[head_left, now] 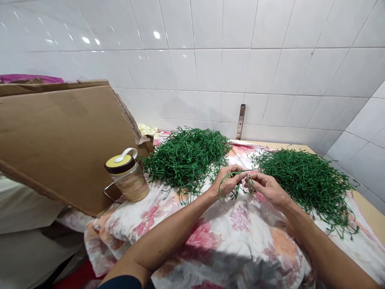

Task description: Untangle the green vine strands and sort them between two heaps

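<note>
My left hand [228, 180] is closed on a few thin green plastic stems [221, 185], which curve down over its back and hang below the fingers. Fingertips almost meeting it, my right hand [267, 188] pinches a green stem piece [249, 185] with small forked ends. Both hands are above the flowered cloth, between two heaps of the same kind of stems. The larger-looking heap [189, 156] lies behind and left of my left hand. Beyond my right hand spreads the other heap [303, 180]. The exact join between the fingertips is too small to make out.
A clear jar [132, 186] with a yellow and brown lid and a pale liquid stands at left. Behind it leans a large cardboard box [57, 140]. A flowered cloth [240, 237] covers the table. A metal strip [241, 122] rests against the white tiled wall [207, 72].
</note>
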